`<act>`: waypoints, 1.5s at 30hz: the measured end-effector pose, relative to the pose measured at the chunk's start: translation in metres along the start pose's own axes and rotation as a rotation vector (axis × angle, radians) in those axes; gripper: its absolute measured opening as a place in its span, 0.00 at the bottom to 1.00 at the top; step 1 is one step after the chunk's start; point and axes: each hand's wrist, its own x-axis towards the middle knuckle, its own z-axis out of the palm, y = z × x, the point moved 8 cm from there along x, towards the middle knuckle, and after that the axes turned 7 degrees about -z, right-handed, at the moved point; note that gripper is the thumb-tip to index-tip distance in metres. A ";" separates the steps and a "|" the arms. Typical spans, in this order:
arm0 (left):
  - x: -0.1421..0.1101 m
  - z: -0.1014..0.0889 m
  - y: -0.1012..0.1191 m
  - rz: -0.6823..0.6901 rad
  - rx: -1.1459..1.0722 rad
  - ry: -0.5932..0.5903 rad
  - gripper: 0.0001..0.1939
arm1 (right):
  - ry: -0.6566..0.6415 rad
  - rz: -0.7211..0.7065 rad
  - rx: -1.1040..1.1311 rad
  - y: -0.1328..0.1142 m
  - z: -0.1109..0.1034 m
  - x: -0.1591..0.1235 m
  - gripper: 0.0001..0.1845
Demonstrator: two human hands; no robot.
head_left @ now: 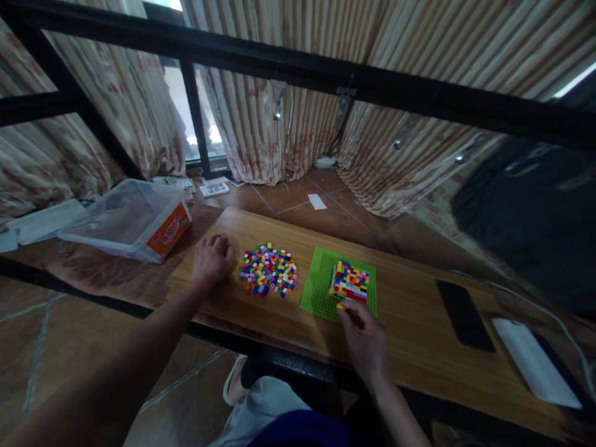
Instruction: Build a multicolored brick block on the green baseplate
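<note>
My right hand pinches a small yellow brick between thumb and fingertips, over the near edge of a green baseplate. Just beyond those fingertips, a low block built of multicoloured toy bricks stands on the plate. My left hand rests on the wooden board, its fingers loosely bent and apart, with nothing visible in it. To its right lies a loose pile of small bricks in many colours, not touched by either hand.
A clear plastic tub with an orange label stands left of the board. On the right lie a black phone-like slab and a white slab near a cable. A dark metal rail crosses in front of curtains.
</note>
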 end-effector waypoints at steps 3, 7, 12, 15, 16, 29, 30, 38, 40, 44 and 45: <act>0.001 -0.001 -0.001 0.000 0.003 0.001 0.20 | 0.102 0.057 -0.056 0.021 -0.030 0.008 0.14; 0.003 -0.001 0.000 0.025 0.014 -0.012 0.21 | 0.148 0.005 -0.130 0.025 -0.044 0.024 0.15; 0.004 -0.003 0.000 0.023 0.026 -0.014 0.22 | 0.109 -0.145 -0.201 0.013 -0.032 0.049 0.14; 0.004 -0.004 0.000 0.031 0.034 -0.009 0.22 | 0.106 -0.196 -0.214 0.010 -0.026 0.062 0.14; 0.004 -0.004 0.000 0.035 0.033 -0.008 0.23 | 0.099 -0.203 -0.212 0.011 -0.024 0.066 0.14; 0.005 -0.005 0.000 0.029 0.031 0.002 0.23 | 0.130 -0.222 -0.218 0.020 -0.013 0.068 0.13; 0.005 -0.005 0.000 0.028 0.033 -0.001 0.24 | 0.138 -0.219 -0.229 0.020 -0.013 0.067 0.13; 0.004 -0.005 0.001 0.036 0.031 -0.005 0.23 | 0.183 -0.240 -0.230 0.017 -0.012 0.058 0.13; 0.004 -0.005 0.000 0.037 0.031 -0.007 0.23 | 0.199 -0.228 -0.230 0.018 -0.012 0.057 0.13; 0.005 -0.006 0.000 0.051 0.015 0.015 0.21 | 0.195 -0.182 -0.197 0.023 -0.012 0.058 0.13; 0.005 -0.005 0.000 0.050 0.012 0.017 0.21 | 0.192 -0.166 -0.183 0.025 -0.012 0.059 0.14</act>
